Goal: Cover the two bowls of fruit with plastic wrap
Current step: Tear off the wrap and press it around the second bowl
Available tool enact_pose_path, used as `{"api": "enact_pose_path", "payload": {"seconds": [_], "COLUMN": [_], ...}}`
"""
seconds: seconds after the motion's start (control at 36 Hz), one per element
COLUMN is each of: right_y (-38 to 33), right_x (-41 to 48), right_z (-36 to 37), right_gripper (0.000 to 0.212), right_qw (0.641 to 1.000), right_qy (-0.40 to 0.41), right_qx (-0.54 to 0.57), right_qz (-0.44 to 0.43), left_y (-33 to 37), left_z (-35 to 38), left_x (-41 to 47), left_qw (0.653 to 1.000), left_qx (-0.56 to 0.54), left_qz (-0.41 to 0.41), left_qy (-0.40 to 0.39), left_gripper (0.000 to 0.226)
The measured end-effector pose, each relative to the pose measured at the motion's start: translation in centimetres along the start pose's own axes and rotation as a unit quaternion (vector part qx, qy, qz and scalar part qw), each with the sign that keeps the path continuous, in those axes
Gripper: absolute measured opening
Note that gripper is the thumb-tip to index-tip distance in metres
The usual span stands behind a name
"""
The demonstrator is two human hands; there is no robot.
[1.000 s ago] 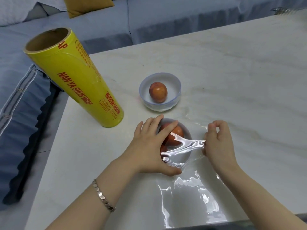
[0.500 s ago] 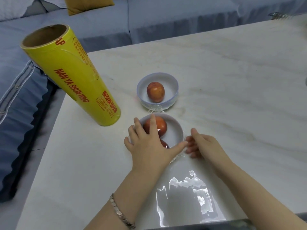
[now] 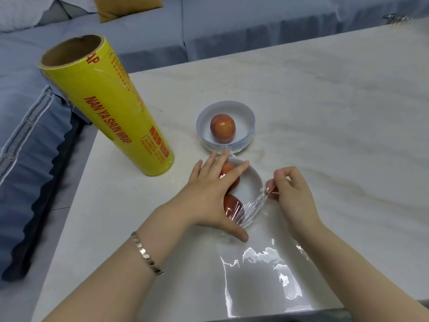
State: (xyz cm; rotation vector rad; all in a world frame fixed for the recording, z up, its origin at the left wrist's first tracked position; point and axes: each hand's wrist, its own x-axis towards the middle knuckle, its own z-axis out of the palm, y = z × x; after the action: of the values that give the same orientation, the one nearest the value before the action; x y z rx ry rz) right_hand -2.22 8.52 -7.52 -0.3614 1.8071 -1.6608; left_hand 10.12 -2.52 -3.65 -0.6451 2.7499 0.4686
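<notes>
The right grip (image 3: 294, 194) is curled, thumb and fingertips pinching a gathered strand of clear plastic wrap (image 3: 251, 206) just beside the right rim of the near white bowl (image 3: 256, 177). From that pinch the film fans out, taut and streaked, across the bowl's near side. The left grip (image 3: 209, 196) is spread flat with its fingers straight. It lies over the left half of the same bowl, thumb down on the pale marbled bench (image 3: 348, 135) at the bowl's near side, and seems to be pinning film and bowl in place. Under it sit two reddish round fruits; the nearer fruit (image 3: 232, 205) shows through the film, the other is partly hidden by the fingers. A slack sheet of film (image 3: 267, 275) lies glossy on the bench toward its near edge. Just beyond the near bowl, toward the far edge, stands a blue-rimmed white bowl (image 3: 247, 115) holding a single reddish fruit (image 3: 222, 128). A wad of film sits at its near foot, so it looks already wrapped, though film over its mouth is hard to make out. A tall yellow roll of wrap (image 3: 111, 108) stands upright near the left edge. By my reading, the step in hand is sealing the near bowl. The next move calls for spreading the bunched strand, drawing it over the right rim and tucking it under, while the flat grip keeps the bowl from sliding.
</notes>
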Motion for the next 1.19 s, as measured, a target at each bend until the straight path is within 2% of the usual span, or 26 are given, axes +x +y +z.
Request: {"api": "enact_pose_path", "payload": {"seconds": [0.28, 0.64, 0.75, 0.86, 1.0, 1.11, 1.19], "right_y": [-0.7, 2.0, 1.9, 1.2, 0.7, 0.8, 0.9], "right_x": [-0.5, 0.2, 1.3, 1.9, 0.7, -1.2, -1.5], "right_z": [1.4, -1.0, 0.0, -0.6, -3.2, -3.5, -2.3], "right_gripper": [0.023, 0.015, 0.016, 0.020, 0.047, 0.045, 0.039], "right_qw": [0.993, 0.980, 0.974, 0.967, 0.966, 0.969, 0.972], "right_qy": [0.047, 0.078, 0.063, 0.043, 0.032, -0.079, -0.102], "right_qx": [-0.083, -0.177, -0.216, -0.248, -0.255, -0.127, -0.072], "right_qz": [-0.066, -0.047, -0.035, -0.046, 0.020, 0.196, 0.201], "left_y": [-0.2, 0.0, 0.8, 2.5, 3.9, 3.3, 2.2], "left_z": [0.8, 1.4, 1.9, 2.3, 2.2, 1.0, 0.0], "left_x": [0.1, 0.0, -0.2, -0.5, -1.0, -2.0, -2.8], "left_qw": [0.999, 0.998, 0.995, 0.986, 0.955, 0.950, 0.960], "left_qx": [-0.001, 0.000, -0.019, -0.045, -0.121, -0.143, -0.113], "left_qz": [-0.002, -0.025, -0.057, -0.133, -0.254, -0.272, -0.252], "left_qy": [0.040, 0.053, 0.082, 0.091, 0.095, 0.053, 0.036], "left_gripper": [0.129, 0.128, 0.127, 0.123, 0.120, 0.126, 0.131]}}
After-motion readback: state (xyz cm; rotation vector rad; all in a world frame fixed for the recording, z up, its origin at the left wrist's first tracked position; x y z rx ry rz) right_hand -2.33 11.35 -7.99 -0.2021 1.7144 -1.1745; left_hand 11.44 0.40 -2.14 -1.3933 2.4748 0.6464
